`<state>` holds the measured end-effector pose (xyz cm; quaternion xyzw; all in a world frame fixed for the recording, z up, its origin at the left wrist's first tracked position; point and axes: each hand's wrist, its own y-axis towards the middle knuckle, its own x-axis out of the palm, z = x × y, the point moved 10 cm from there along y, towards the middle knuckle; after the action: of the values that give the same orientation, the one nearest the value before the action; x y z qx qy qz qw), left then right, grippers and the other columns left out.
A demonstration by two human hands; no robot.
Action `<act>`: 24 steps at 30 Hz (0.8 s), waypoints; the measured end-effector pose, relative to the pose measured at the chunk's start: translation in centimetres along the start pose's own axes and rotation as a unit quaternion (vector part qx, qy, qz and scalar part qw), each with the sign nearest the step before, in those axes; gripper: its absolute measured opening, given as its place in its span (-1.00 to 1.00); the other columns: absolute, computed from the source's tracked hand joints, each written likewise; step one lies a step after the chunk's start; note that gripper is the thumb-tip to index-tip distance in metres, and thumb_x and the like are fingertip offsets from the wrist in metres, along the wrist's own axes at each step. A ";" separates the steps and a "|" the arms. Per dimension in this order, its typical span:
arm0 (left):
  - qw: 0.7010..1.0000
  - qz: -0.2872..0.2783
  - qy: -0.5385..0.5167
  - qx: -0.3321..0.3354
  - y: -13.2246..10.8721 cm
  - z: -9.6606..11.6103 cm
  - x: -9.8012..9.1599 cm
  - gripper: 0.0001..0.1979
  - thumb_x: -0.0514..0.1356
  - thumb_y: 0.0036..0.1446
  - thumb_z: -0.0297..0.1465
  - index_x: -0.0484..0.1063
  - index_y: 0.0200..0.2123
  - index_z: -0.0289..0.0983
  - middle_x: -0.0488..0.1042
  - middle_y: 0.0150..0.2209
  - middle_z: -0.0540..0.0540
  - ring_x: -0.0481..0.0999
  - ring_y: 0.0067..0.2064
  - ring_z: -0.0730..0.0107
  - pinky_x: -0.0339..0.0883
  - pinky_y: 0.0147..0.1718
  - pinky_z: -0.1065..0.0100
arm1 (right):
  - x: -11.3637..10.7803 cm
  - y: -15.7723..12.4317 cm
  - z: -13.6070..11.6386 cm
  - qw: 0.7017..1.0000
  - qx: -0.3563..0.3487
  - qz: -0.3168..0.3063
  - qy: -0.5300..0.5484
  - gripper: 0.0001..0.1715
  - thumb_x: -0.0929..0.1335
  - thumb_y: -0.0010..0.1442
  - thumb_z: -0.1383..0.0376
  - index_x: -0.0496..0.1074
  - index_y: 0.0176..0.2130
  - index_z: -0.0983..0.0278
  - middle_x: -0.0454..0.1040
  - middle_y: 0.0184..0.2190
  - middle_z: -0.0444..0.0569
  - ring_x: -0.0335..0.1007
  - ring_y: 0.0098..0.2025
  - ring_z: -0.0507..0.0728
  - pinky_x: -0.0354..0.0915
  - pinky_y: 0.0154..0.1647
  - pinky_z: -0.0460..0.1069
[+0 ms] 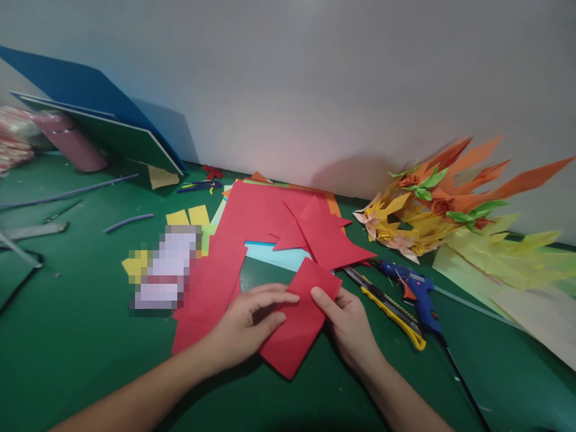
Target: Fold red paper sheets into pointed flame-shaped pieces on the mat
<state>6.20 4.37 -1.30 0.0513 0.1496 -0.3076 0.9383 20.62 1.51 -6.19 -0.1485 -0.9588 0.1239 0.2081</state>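
A folded piece of red paper is tilted in front of me, above the green table. My right hand pinches its right edge, the thumb on top and the other fingers behind it. Over the paper's left side reaches my left hand, thumb and forefinger apart and resting on or just above the upper face. Beyond my hands, cut red paper pieces with pointed ends lie on larger red sheets. Light blue paper shows beneath them.
To the right lie a yellow utility knife, a blue glue gun with its cord, and orange and yellow paper flowers. On the left are yellow paper squares, a blurred-out object, a pink bottle and leaning boards.
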 end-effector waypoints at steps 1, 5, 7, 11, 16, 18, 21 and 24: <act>1.000 -0.008 0.000 -0.002 0.0 0.0 0.1 -0.68 0.14 0.10 -0.43 0.53 -0.09 -0.11 0.51 -0.01 -0.07 0.38 0.14 0.22 0.23 0.14 0.13 | 0.1 0.0 0.0 1.000 0.000 -0.002 0.004 -0.51 0.57 -0.24 0.03 0.60 -0.33 0.26 0.63 -0.38 0.00 0.53 -0.33 0.22 0.41 -0.19 0.12; 0.999 -0.027 -0.023 -0.019 -0.1 0.1 0.3 -0.65 0.15 0.09 -0.43 0.50 -0.03 -0.11 0.46 0.07 -0.09 0.33 0.18 0.19 0.22 0.15 0.13 | 0.0 0.0 0.0 1.000 0.001 0.001 0.001 -0.53 0.57 -0.24 0.03 0.60 -0.35 0.26 0.62 -0.41 -0.01 0.53 -0.34 0.21 0.42 -0.23 0.10; 0.998 -0.034 -0.040 -0.030 -0.2 0.0 0.4 -0.63 0.17 0.09 -0.42 0.49 -0.01 -0.11 0.43 0.10 -0.09 0.31 0.20 0.18 0.21 0.15 0.14 | -0.1 0.0 0.1 1.000 0.001 0.007 -0.004 -0.54 0.58 -0.26 0.03 0.60 -0.37 0.26 0.62 -0.43 -0.02 0.52 -0.36 0.20 0.42 -0.25 0.08; 0.995 -0.047 -0.064 -0.053 -0.3 -0.4 0.7 -0.61 0.18 0.08 -0.41 0.46 0.02 -0.11 0.39 0.14 -0.08 0.31 0.19 0.17 0.21 0.15 0.14 | -0.1 0.0 0.2 1.000 0.005 0.003 -0.007 -0.54 0.58 -0.27 0.04 0.60 -0.38 0.25 0.62 -0.44 -0.04 0.52 -0.37 0.19 0.42 -0.22 0.08; 0.992 -0.070 -0.085 -0.063 -0.4 -0.5 1.0 -0.59 0.15 0.11 -0.40 0.42 0.05 -0.11 0.33 0.18 -0.07 0.34 0.16 0.21 0.26 0.11 0.18 | 0.1 -0.1 0.1 1.000 0.010 0.000 -0.010 -0.54 0.59 -0.28 0.04 0.60 -0.38 0.25 0.63 -0.42 -0.03 0.52 -0.38 0.18 0.41 -0.23 0.07; 0.991 -0.076 -0.088 -0.061 -0.4 -0.4 1.1 -0.58 0.14 0.11 -0.41 0.41 0.07 -0.11 0.31 0.19 -0.07 0.31 0.18 0.22 0.22 0.14 0.19 | 0.1 -0.1 0.0 1.000 0.010 0.000 -0.010 -0.54 0.59 -0.29 0.04 0.60 -0.39 0.25 0.63 -0.42 -0.03 0.52 -0.38 0.18 0.41 -0.24 0.07; 0.991 -0.080 -0.089 -0.062 -0.4 -0.4 1.3 -0.57 0.14 0.12 -0.41 0.39 0.08 -0.11 0.29 0.21 -0.06 0.28 0.21 0.23 0.19 0.16 0.19 | 0.3 -0.1 -0.1 1.000 0.010 -0.004 -0.010 -0.54 0.59 -0.29 0.04 0.60 -0.39 0.25 0.62 -0.44 -0.04 0.52 -0.38 0.18 0.41 -0.24 0.06; 0.990 -0.083 -0.095 -0.063 -0.5 -0.5 1.4 -0.56 0.15 0.11 -0.41 0.38 0.09 -0.10 0.28 0.22 -0.06 0.27 0.21 0.23 0.19 0.16 0.18 | 0.3 -0.2 -0.1 1.000 0.008 -0.008 -0.014 -0.55 0.59 -0.28 0.04 0.60 -0.39 0.26 0.62 -0.44 -0.04 0.51 -0.38 0.17 0.40 -0.25 0.05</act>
<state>6.88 3.31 -2.24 -0.0500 0.0825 -0.3780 0.9208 20.36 1.46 -5.89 -0.1375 -0.9618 0.1320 0.1965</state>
